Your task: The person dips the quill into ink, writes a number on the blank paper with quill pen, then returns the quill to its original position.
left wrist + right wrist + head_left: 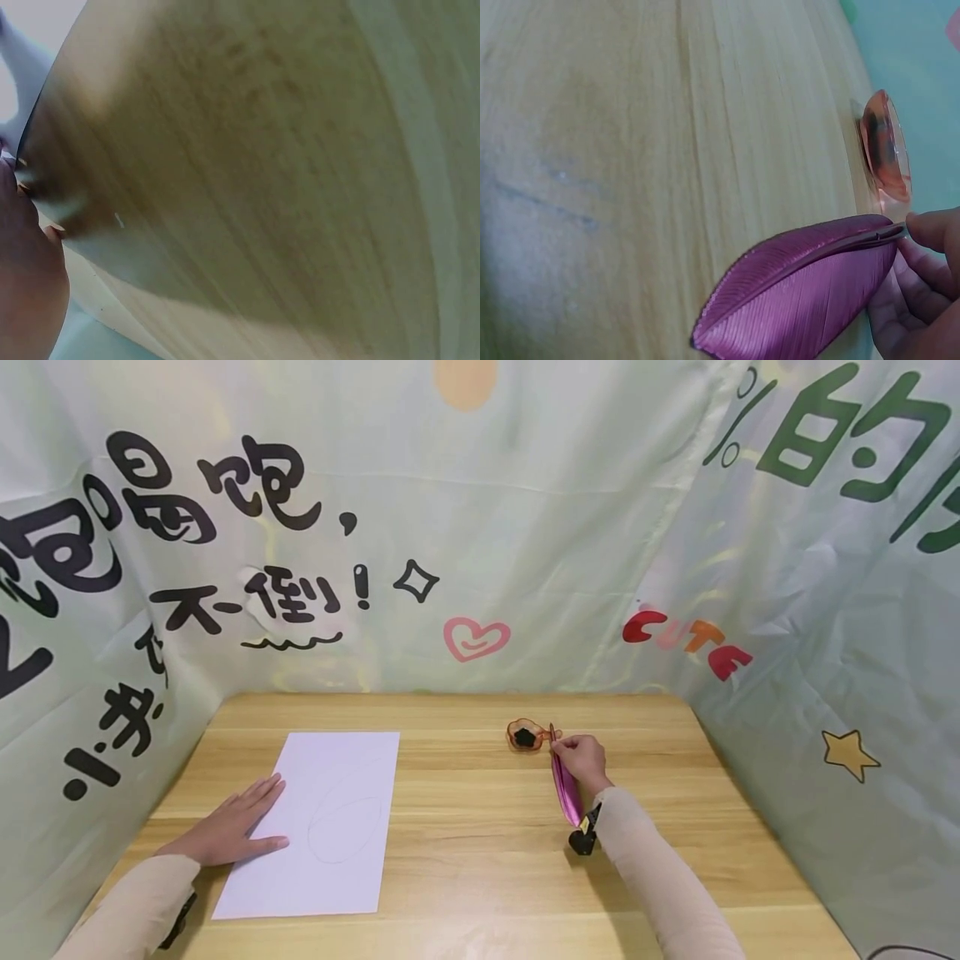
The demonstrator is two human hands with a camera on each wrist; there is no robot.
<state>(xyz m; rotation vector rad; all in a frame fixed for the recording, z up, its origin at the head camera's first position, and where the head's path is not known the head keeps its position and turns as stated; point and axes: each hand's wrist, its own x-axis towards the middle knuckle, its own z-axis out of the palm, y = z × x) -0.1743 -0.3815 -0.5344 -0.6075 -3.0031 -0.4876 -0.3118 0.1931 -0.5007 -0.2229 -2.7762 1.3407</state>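
On the left, a white sheet of paper (345, 885) bears a faint pencil-like oval outline. My left hand (231, 828) rests on its left edge, fingers extended and thumb spread; in the left wrist view only part of that hand (30, 277) shows. At the right, my right hand (585, 760) pinches the narrow end of a shiny purple leaf-shaped piece (566, 793) between thumb and fingers. Ribs and a raised midrib show on the purple piece (795, 292) in the right wrist view. Just beyond it lies a translucent orange flower-shaped object (513, 737) with a black centre.
The wooden table (465, 860) spans the work area. Printed fabric (570, 560) with lettering, a heart and a star encloses the back and both sides. Bare wood separates the paper from the orange object.
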